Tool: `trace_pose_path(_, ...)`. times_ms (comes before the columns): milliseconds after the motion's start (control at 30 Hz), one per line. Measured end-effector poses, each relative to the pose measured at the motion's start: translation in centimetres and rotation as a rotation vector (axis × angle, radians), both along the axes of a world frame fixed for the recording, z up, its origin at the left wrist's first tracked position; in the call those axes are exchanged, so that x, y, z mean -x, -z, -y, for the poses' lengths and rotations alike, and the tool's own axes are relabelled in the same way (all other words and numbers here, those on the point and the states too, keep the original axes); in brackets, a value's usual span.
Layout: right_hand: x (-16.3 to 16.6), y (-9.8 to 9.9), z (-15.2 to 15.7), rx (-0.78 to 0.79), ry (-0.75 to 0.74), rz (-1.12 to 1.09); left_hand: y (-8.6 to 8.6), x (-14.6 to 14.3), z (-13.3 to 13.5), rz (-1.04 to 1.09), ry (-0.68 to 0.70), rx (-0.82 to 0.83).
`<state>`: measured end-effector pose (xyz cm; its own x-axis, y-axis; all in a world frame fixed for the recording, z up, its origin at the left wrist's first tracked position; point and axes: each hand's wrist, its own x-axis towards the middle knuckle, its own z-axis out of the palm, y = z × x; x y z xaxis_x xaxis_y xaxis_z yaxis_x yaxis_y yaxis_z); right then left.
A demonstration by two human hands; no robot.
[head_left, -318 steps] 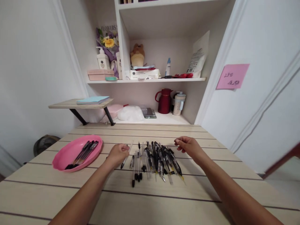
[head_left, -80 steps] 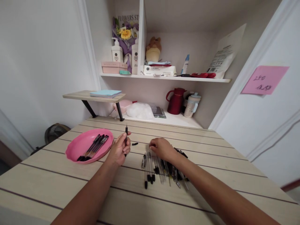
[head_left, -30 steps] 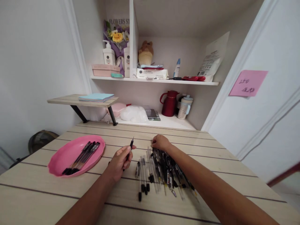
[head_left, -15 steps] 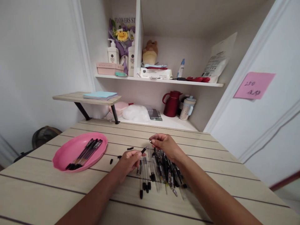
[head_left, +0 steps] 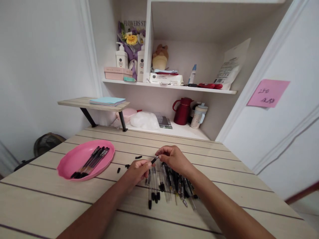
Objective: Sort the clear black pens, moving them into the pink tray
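My left hand (head_left: 139, 170) is closed around a pen (head_left: 154, 160), whose black grip end points up and to the right. At that end, the fingers of my right hand (head_left: 173, 158) pinch a small silver pen tip (head_left: 157, 157), which meets the pen's point. Under and beside my hands lies a loose pile of pen parts (head_left: 181, 187), with clear barrels (head_left: 150, 189) toward its left. Several small black pieces (head_left: 118, 170) are scattered left of my left hand. Assembled-looking pens (head_left: 93, 161) rest together in a pink scalloped tray (head_left: 65, 162) at the left.
Behind the tray, a small raised shelf (head_left: 74, 101) on black legs holds blue paper (head_left: 107, 100). At the back of the table stand a red jug (head_left: 183, 111), a pale tumbler (head_left: 198, 116) and a white plastic bag (head_left: 144, 120).
My right hand has come down and left, bringing the silver tip onto the pen's point. Before, the two were apart. My left hand has stayed nearly in place.
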<state>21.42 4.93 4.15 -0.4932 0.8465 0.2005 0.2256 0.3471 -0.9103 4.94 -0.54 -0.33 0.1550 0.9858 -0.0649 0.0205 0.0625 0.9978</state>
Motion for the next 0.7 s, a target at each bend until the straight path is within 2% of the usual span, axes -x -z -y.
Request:
trace_pose_path(100, 0.2, 0.1, 0.3, 0.015, -0.001, -0.032, 0.0, -0.1, 0.1, 0.007, -0.002, -0.008)
trace_pose_path(300, 0.3, 0.5, 1.3, 0.321, -0.039, -0.257, -0.1, -0.1, 0.2, 0.026, 0.054, -0.056)
trace_pose_path(400, 0.2, 1.1, 1.4, 0.389, -0.066, -0.323, 0.0, -0.1, 0.3, 0.023, 0.06, -0.073)
trace_pose_path(500, 0.4, 1.7, 1.4, 0.34, -0.032, -0.314, 0.2, -0.1, 0.3, 0.025, 0.041, -0.072)
trace_pose_path(633, 0.7, 2.0, 1.8, 0.239, 0.09, -0.258, 0.2, -0.1, 0.5, 0.019, 0.033, -0.088)
trace_pose_path(700, 0.7, 1.9, 2.0, 0.207, 0.092, -0.252, 0.1, -0.2, 0.5, 0.023, 0.038, -0.085)
